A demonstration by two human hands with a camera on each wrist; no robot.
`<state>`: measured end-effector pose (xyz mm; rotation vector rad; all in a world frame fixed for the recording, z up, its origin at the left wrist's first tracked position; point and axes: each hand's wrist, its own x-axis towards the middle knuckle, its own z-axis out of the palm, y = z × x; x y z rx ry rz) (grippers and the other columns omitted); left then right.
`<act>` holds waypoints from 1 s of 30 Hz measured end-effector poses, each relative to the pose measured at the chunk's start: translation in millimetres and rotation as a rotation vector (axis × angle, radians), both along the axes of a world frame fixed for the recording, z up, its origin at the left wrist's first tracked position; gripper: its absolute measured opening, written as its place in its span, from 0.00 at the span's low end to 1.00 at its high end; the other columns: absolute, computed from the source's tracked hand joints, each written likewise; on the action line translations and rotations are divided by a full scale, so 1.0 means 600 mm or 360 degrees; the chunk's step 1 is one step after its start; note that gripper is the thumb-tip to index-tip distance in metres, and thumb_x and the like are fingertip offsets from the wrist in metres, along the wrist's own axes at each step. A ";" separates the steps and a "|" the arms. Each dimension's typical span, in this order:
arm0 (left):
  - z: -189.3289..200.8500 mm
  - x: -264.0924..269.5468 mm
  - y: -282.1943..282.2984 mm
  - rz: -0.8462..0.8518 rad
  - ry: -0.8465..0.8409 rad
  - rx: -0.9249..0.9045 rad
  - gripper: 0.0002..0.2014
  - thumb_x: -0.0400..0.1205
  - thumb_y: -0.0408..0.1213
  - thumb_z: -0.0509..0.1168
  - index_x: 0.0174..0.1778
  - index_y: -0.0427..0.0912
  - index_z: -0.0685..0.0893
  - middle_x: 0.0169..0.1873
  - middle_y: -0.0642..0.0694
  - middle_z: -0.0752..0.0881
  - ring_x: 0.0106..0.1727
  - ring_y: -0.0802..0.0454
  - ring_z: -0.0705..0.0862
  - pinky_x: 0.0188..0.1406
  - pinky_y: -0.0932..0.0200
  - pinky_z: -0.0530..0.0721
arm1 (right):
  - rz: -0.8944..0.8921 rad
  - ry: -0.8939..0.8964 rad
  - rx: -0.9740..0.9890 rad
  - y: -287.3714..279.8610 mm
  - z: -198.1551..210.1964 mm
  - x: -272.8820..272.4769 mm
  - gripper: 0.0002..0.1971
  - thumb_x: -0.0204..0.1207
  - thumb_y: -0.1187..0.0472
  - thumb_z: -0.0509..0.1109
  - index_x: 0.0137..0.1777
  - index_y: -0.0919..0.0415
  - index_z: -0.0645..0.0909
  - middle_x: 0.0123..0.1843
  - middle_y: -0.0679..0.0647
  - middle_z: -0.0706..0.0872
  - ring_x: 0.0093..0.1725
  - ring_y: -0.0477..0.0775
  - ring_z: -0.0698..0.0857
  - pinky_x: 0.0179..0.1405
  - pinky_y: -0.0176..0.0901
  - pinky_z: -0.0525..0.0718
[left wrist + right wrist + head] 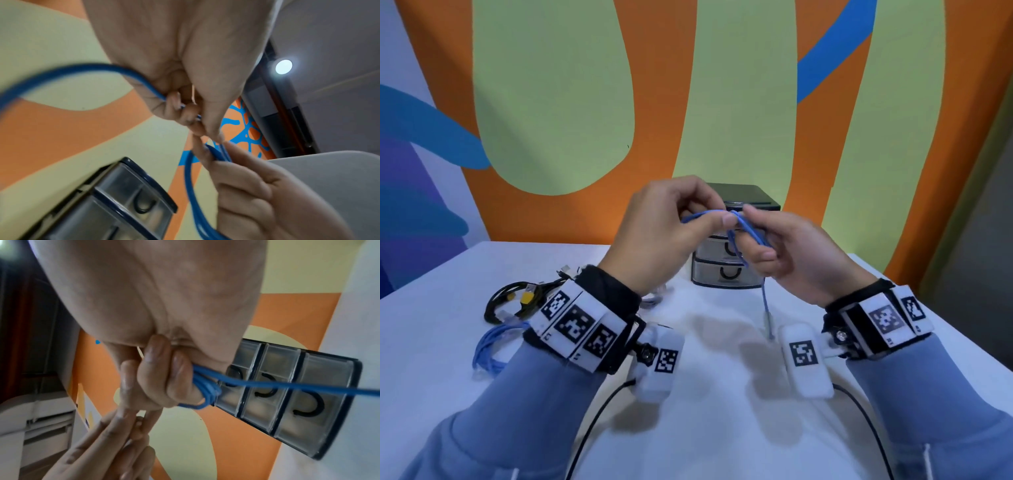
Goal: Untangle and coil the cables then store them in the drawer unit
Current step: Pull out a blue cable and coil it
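Both hands are raised above the white table (722,428), working a thin blue cable (743,233). My left hand (674,222) pinches a strand of the blue cable (86,68) between thumb and fingertips. My right hand (780,253) grips a small bundle of blue cable loops (205,387) in its curled fingers. A loose end (766,308) hangs down to the table. Behind the hands stands the small drawer unit (732,270), with clear drawers and black handles; the drawers that show look closed. The drawer unit (287,399) fills the right of the right wrist view.
On the table at the left lie a tangle of black cables with a yellow plug (517,301) and another blue cable bundle (493,346). A painted orange and green wall (688,102) rises right behind the table.
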<state>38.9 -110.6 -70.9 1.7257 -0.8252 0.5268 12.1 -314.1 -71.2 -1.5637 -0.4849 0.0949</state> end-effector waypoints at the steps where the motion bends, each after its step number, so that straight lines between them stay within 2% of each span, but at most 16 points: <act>1: -0.001 0.003 0.001 0.0003 -0.0049 -0.0022 0.05 0.81 0.40 0.81 0.45 0.45 0.93 0.36 0.48 0.93 0.35 0.54 0.88 0.37 0.54 0.83 | 0.0032 0.0040 0.0014 -0.001 -0.001 -0.001 0.18 0.91 0.50 0.58 0.55 0.62 0.84 0.28 0.51 0.62 0.25 0.46 0.55 0.25 0.41 0.50; 3: -0.004 0.010 0.003 0.0100 -0.0193 -0.0010 0.02 0.82 0.38 0.80 0.47 0.45 0.95 0.39 0.52 0.91 0.36 0.59 0.85 0.39 0.60 0.79 | 0.0061 0.0070 0.0024 -0.002 -0.003 -0.003 0.19 0.91 0.48 0.57 0.50 0.61 0.83 0.28 0.49 0.60 0.24 0.46 0.54 0.26 0.43 0.48; 4: -0.006 0.014 0.005 0.0149 -0.0256 -0.0001 0.02 0.82 0.37 0.79 0.48 0.45 0.96 0.41 0.52 0.91 0.39 0.58 0.86 0.41 0.62 0.79 | 0.0080 0.0089 0.0053 -0.002 -0.004 -0.005 0.19 0.92 0.48 0.57 0.46 0.59 0.80 0.27 0.48 0.59 0.23 0.45 0.53 0.25 0.42 0.48; 6: -0.009 0.020 0.007 0.0201 -0.0363 0.0031 0.03 0.83 0.36 0.78 0.50 0.44 0.96 0.46 0.50 0.91 0.47 0.54 0.89 0.49 0.61 0.84 | 0.0165 0.0152 0.0165 -0.002 -0.003 -0.009 0.18 0.92 0.49 0.57 0.41 0.56 0.75 0.26 0.46 0.59 0.22 0.44 0.51 0.21 0.38 0.50; 8: -0.012 0.022 0.005 0.0300 -0.0500 0.0095 0.04 0.83 0.35 0.78 0.51 0.45 0.97 0.50 0.48 0.89 0.52 0.56 0.88 0.55 0.65 0.82 | 0.0263 0.0225 0.0305 0.000 -0.003 -0.009 0.19 0.91 0.49 0.56 0.39 0.54 0.73 0.24 0.43 0.60 0.21 0.44 0.50 0.20 0.38 0.49; 10: -0.017 0.023 -0.001 0.0388 -0.0597 0.0130 0.04 0.82 0.35 0.78 0.51 0.46 0.97 0.49 0.49 0.88 0.51 0.55 0.87 0.53 0.65 0.80 | 0.0326 0.0254 0.0409 0.004 -0.006 -0.008 0.19 0.92 0.48 0.55 0.39 0.54 0.73 0.24 0.42 0.59 0.21 0.45 0.49 0.21 0.39 0.48; 12: -0.022 0.019 -0.006 0.0315 -0.0445 0.0116 0.05 0.84 0.35 0.77 0.52 0.47 0.97 0.46 0.52 0.92 0.48 0.52 0.90 0.50 0.57 0.84 | 0.0349 0.0265 0.0513 0.010 -0.010 -0.006 0.20 0.92 0.48 0.55 0.39 0.55 0.73 0.24 0.43 0.57 0.20 0.45 0.50 0.21 0.39 0.49; 15: -0.023 0.006 -0.020 -0.0027 0.0084 -0.0031 0.08 0.87 0.30 0.72 0.55 0.44 0.96 0.47 0.50 0.96 0.52 0.48 0.95 0.56 0.46 0.93 | 0.0209 0.0229 0.0640 0.018 -0.014 0.001 0.20 0.91 0.48 0.58 0.40 0.58 0.77 0.22 0.43 0.59 0.19 0.44 0.51 0.19 0.36 0.52; 17: -0.020 -0.005 -0.030 -0.0239 0.0421 -0.0253 0.10 0.88 0.25 0.68 0.58 0.38 0.95 0.49 0.40 0.96 0.53 0.45 0.95 0.54 0.50 0.94 | 0.0058 0.0160 0.0693 0.022 -0.017 0.007 0.20 0.92 0.49 0.58 0.43 0.60 0.79 0.22 0.45 0.61 0.18 0.43 0.53 0.19 0.34 0.55; 19: -0.017 -0.014 -0.036 -0.0330 0.0633 -0.0420 0.12 0.88 0.23 0.65 0.60 0.34 0.93 0.50 0.35 0.95 0.48 0.47 0.93 0.46 0.60 0.91 | -0.0078 0.0077 0.0718 0.025 -0.020 0.013 0.19 0.93 0.50 0.58 0.45 0.61 0.80 0.24 0.46 0.63 0.19 0.42 0.56 0.20 0.34 0.56; 21: -0.020 -0.014 -0.039 -0.0315 0.0677 -0.0468 0.12 0.87 0.25 0.66 0.63 0.34 0.90 0.47 0.36 0.94 0.44 0.48 0.91 0.43 0.62 0.88 | -0.0203 0.0002 0.0687 0.027 -0.024 0.017 0.19 0.93 0.51 0.59 0.45 0.61 0.79 0.27 0.48 0.64 0.20 0.42 0.57 0.21 0.34 0.56; 23: -0.023 -0.012 -0.041 -0.0336 0.0686 -0.0495 0.12 0.86 0.28 0.70 0.65 0.37 0.89 0.50 0.36 0.95 0.45 0.48 0.91 0.46 0.60 0.88 | -0.0297 -0.0049 0.0651 0.029 -0.027 0.020 0.18 0.93 0.51 0.60 0.44 0.60 0.79 0.29 0.49 0.64 0.22 0.43 0.58 0.21 0.33 0.58; 25: -0.024 -0.011 -0.041 -0.0394 0.0753 -0.0558 0.13 0.85 0.33 0.70 0.66 0.40 0.89 0.54 0.36 0.94 0.46 0.48 0.91 0.49 0.57 0.87 | -0.0370 -0.0080 0.0624 0.029 -0.031 0.025 0.18 0.93 0.50 0.61 0.44 0.59 0.79 0.29 0.49 0.64 0.22 0.43 0.58 0.20 0.32 0.61; 27: -0.025 -0.012 -0.042 -0.0467 0.0801 -0.0587 0.17 0.81 0.38 0.69 0.67 0.42 0.89 0.51 0.37 0.95 0.47 0.48 0.91 0.52 0.55 0.88 | -0.0440 -0.0121 0.0554 0.029 -0.035 0.027 0.18 0.93 0.50 0.61 0.43 0.58 0.78 0.28 0.49 0.65 0.23 0.44 0.58 0.21 0.34 0.61; 28: -0.027 -0.012 -0.043 -0.0463 0.0771 -0.0551 0.18 0.80 0.36 0.71 0.67 0.43 0.88 0.49 0.38 0.95 0.47 0.47 0.92 0.53 0.54 0.89 | -0.0475 -0.0140 0.0511 0.030 -0.038 0.027 0.18 0.93 0.50 0.61 0.43 0.58 0.77 0.27 0.49 0.66 0.23 0.45 0.59 0.22 0.35 0.60; 30: -0.036 -0.011 -0.046 -0.0366 0.0622 -0.0423 0.23 0.78 0.24 0.77 0.67 0.45 0.88 0.47 0.36 0.95 0.47 0.45 0.93 0.57 0.50 0.91 | -0.0521 -0.0162 0.0423 0.036 -0.039 0.020 0.18 0.94 0.51 0.60 0.43 0.59 0.75 0.25 0.49 0.72 0.20 0.45 0.66 0.21 0.35 0.62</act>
